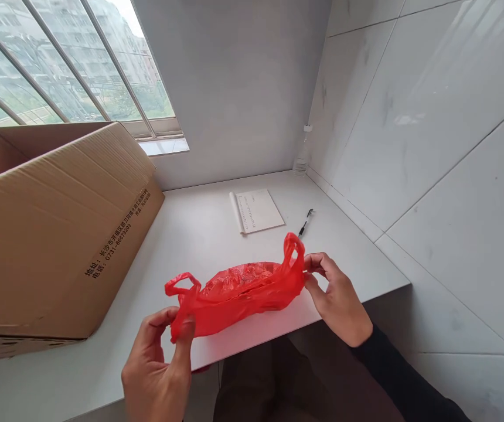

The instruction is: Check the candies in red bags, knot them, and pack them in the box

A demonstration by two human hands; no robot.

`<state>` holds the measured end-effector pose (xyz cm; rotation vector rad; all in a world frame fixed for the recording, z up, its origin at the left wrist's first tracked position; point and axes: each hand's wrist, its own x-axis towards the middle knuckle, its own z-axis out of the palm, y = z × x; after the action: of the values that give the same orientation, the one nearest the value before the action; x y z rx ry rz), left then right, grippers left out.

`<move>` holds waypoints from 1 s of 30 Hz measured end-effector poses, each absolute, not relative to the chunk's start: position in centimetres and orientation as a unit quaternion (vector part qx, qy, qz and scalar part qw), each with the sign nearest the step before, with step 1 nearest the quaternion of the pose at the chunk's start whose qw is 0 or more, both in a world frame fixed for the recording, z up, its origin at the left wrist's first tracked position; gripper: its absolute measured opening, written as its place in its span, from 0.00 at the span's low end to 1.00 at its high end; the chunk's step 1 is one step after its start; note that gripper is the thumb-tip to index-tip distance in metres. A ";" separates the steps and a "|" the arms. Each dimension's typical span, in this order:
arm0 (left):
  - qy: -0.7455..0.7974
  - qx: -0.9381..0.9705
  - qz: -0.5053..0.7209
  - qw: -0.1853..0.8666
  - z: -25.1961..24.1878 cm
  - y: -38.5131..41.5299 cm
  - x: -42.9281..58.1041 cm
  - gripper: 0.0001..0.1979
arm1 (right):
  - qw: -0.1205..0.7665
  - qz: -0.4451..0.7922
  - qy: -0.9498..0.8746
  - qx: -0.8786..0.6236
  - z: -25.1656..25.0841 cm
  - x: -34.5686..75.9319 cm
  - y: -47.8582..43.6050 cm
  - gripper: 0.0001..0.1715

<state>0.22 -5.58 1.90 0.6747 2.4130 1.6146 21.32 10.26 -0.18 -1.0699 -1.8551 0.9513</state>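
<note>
A thin red plastic bag (243, 290) is stretched between my two hands just above the front edge of the white counter (199, 228). My left hand (159, 366) pinches the bag's left side near one looped handle. My right hand (337, 299) pinches the right side below the other handle, which stands up as a loop. The bag's mouth faces up and looks crumpled, and I cannot tell whether anything is inside it.
A large brown cardboard box (54, 228) with printed text lies on the counter at the left. A paper sheet (258, 211) and a black pen (305, 221) lie farther back. A clear bottle (302, 155) stands in the back corner by the tiled wall. A barred window sits at the upper left.
</note>
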 end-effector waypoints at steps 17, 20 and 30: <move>0.803 0.216 0.539 0.138 4.1 -5.0 2.3 0.19 | 0.215 0.213 -0.921 -0.245 1.5 17.9 6.6 0.12; 0.786 0.235 0.555 0.136 3.1 -5.6 1.6 0.18 | 0.146 0.178 -0.938 -0.259 0.6 18.0 6.2 0.10; 0.712 0.196 0.654 0.164 3.8 -6.8 1.2 0.19 | 0.161 0.150 -0.908 -0.356 -1.6 17.7 7.1 0.35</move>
<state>1.21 -6.75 3.75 0.5579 2.0306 1.8642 17.71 7.07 -1.57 -1.0159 -2.5944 0.4299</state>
